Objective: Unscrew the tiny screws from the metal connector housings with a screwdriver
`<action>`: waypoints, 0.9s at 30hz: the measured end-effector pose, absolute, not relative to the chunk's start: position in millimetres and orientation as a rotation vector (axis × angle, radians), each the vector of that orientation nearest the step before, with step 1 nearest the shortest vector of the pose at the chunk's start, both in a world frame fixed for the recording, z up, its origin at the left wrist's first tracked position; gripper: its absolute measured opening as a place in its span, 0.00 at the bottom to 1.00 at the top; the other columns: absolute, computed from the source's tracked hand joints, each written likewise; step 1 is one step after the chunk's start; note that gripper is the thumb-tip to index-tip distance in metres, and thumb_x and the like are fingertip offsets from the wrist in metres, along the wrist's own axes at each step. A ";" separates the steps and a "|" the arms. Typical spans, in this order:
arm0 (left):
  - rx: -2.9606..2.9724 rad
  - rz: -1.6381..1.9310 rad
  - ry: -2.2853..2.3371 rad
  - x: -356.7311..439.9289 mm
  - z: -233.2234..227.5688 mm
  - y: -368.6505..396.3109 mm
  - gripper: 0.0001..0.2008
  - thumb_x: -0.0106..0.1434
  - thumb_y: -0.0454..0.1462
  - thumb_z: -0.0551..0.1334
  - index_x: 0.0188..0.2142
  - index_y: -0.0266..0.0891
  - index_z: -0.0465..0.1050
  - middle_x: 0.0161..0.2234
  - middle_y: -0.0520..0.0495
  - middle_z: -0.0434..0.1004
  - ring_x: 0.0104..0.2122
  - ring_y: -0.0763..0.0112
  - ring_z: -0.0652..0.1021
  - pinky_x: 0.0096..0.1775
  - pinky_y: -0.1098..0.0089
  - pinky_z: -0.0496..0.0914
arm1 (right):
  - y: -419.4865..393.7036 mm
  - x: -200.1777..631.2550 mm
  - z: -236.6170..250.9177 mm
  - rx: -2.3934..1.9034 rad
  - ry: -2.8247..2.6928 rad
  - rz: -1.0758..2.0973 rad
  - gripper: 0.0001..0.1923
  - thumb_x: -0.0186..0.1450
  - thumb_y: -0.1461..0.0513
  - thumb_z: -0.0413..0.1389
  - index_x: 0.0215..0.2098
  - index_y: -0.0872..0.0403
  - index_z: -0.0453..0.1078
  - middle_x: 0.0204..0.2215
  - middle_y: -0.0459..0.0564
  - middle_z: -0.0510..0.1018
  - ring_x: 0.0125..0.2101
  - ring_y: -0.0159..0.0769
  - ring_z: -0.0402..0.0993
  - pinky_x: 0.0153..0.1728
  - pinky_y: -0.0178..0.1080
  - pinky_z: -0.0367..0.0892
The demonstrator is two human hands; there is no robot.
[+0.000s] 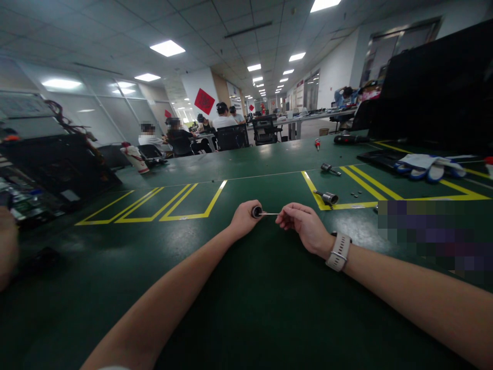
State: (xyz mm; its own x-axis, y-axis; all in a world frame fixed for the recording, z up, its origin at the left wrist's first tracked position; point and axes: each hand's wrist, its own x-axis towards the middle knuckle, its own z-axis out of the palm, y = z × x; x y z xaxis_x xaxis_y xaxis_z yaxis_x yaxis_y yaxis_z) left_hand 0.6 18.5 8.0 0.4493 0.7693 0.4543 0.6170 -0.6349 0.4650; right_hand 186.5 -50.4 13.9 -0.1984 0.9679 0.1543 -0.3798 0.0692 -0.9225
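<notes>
My left hand [245, 220] is wrapped round a dark metal cylinder [256, 211], whose round open end faces me. Most of its body is hidden inside the fist. A thin, shiny metal rod [270, 214] runs between the two hands, level with the cylinder's open end. My right hand [302, 223] pinches the rod's right end between thumb and fingers. Whether the rod touches the cylinder, I cannot tell. Both hands are just above the green table [246, 308].
Right of my hands lie a metal cup-shaped part with a shank [328, 198], a similar one [328, 168] and several small dark pieces [356, 193]. Gloves [429, 167] and a power tool [351, 139] lie farther right. Another person's arm [7, 249] shows at the left edge.
</notes>
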 end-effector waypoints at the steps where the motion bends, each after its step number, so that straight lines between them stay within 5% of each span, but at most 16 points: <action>1: 2.470 0.952 1.220 0.6 7.6 19.0 0.08 0.54 0.36 0.61 0.23 0.36 0.64 0.21 0.56 0.63 0.23 0.76 0.65 0.26 0.74 0.58 | -50.0 186.3 13.6 -0.736 -1.127 1.411 0.08 0.58 0.58 0.55 0.24 0.54 0.68 0.24 0.47 0.74 0.26 0.33 0.67 0.30 0.38 0.60; 17: 2.337 0.967 1.455 -1.8 6.9 25.4 0.07 0.51 0.36 0.63 0.30 0.37 0.68 0.26 0.53 0.69 0.27 0.72 0.70 0.29 0.71 0.64 | -46.7 184.4 7.8 -1.043 -1.309 1.100 0.09 0.58 0.59 0.55 0.21 0.53 0.69 0.21 0.46 0.72 0.28 0.37 0.68 0.35 0.43 0.61; 27: 2.467 0.556 1.181 -11.2 15.7 23.4 0.17 0.51 0.44 0.64 0.37 0.37 0.67 0.31 0.50 0.69 0.31 0.69 0.70 0.33 0.68 0.65 | -47.8 185.1 10.3 -1.096 -1.363 1.070 0.10 0.58 0.58 0.53 0.22 0.53 0.69 0.21 0.47 0.73 0.28 0.37 0.68 0.33 0.43 0.61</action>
State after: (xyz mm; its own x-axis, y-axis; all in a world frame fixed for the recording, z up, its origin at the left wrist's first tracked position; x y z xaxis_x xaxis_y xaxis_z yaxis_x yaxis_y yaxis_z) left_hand -11.2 23.4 15.7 0.5759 0.7936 0.1963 0.6571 -0.5921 0.4666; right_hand 185.1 -47.8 10.3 -0.0437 0.9823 0.1824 0.0560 0.1847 -0.9812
